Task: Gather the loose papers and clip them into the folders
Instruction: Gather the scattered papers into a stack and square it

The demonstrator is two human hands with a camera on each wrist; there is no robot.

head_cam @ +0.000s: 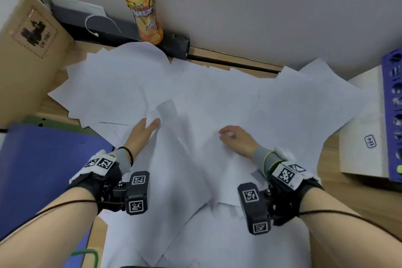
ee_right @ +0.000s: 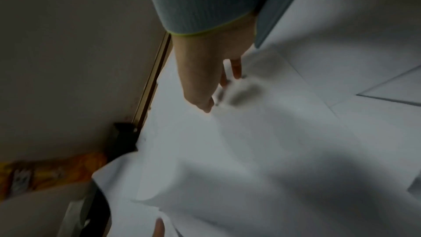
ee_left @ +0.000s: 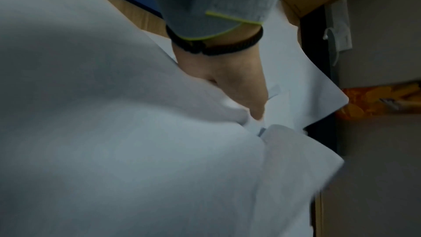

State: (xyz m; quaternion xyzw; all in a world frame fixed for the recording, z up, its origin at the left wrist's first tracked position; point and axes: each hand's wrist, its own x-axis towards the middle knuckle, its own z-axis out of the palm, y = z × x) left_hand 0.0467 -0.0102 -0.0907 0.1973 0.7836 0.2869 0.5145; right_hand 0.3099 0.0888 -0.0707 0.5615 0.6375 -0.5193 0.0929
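Papers point(head_cam: 228, 98), white and loose, cover most of the wooden desk point(head_cam: 352, 200) in overlapping, skewed layers, running from the near edge by the person's body up to the back wall. Nearest the camera, both forearms reach in over the sheets, each wearing a black wrist rig with square coded tags.

To the near left, a blue folder point(head_cam: 43, 159) lies flat on the desk, its right side tucked under the edge of the paper spread.

Farther in, the left hand point(head_cam: 142, 131) meets a raised sheet: its thumb and fingers pinch the paper's edge, and the left wrist view shows the sheet bunched up where the hand disappears into it. The right hand point(head_cam: 236, 137) rests on the sheets with its fingers bent down onto the paper; whether it actually holds a sheet or only presses on it I cannot tell, as the view is blurred there.

At the right side stands a white box point(head_cam: 361, 137) with a small handwritten label, and beside it a blue rack point(head_cam: 391, 115) with round holes. At the left a cardboard box point(head_cam: 28, 50) sits against the papers. Farthest back, an orange drink bottle point(head_cam: 143, 11) stands by the wall, next to a black bar point(head_cam: 174, 47) along the desk's rear edge.
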